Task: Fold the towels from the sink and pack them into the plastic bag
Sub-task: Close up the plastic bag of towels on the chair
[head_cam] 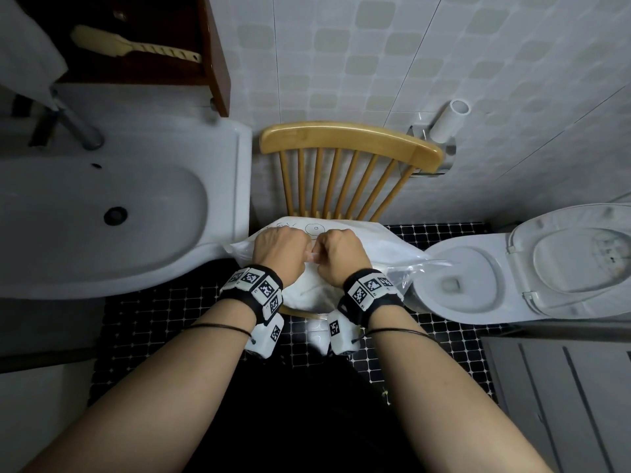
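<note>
Porcelain sink (160,264), smooth and oval-bowled, fills the left. Beside it, a spindle-backed wooden chair (348,136) carries the crinkled, translucent plastic bag (386,245) on its seat, with soft white towel (312,293) bulging inside. The left hand (278,249) and right hand (341,257) sit knuckle to knuckle on top, fingers curled, each pinching a twist of film. A glossy white toilet (454,312), lid up, stands at the right.

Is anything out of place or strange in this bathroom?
Yes. A wooden chair stands between the sink and the toilet, carrying the plastic bag that the left hand and right hand grip. On the wall holder, a bare white tube sticks up tilted.
</note>
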Demonstrator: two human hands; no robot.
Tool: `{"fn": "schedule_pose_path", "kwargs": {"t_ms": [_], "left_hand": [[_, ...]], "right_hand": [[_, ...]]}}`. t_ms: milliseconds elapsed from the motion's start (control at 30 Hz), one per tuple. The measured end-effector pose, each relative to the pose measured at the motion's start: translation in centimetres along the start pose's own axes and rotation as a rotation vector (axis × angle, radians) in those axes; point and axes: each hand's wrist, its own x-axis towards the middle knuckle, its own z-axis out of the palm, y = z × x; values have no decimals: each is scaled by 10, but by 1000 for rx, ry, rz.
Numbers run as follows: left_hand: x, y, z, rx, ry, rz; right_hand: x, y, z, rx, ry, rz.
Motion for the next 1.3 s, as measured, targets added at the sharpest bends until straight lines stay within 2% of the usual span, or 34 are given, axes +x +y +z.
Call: {"fn": "schedule_pose_path", "kwargs": {"t_ms": [133, 233, 367, 500, 633, 767, 900, 1100, 1300], "left_hand": [[2, -12, -4, -81, 35, 30], [3, -28, -12, -54, 29, 43], [0, -43, -15, -109, -18, -28], [-8, -44, -9, -196, -26, -93], [-11, -43, -6, -249, -21, -156], [-11, -45, -5, -259, -2, -159], [-12, -52, -10, -271, 21, -124], [-16, -85, -29, -384, 0, -232], [-16, -95, -44, -414, -175, -197]], "right_hand": [[1, 9, -4, 62, 20, 44], [1, 14, -2, 112, 63, 63], [-4, 7, 5, 159, 121, 45], [-5, -7, 9, 245, 53, -10], [-1, -13, 12, 194, 83, -23], [0, -20, 9, 38, 55, -75], [3, -18, 8, 50, 80, -45], [5, -11, 9, 110, 134, 15], [4, -26, 20, 172, 91, -41]]}}
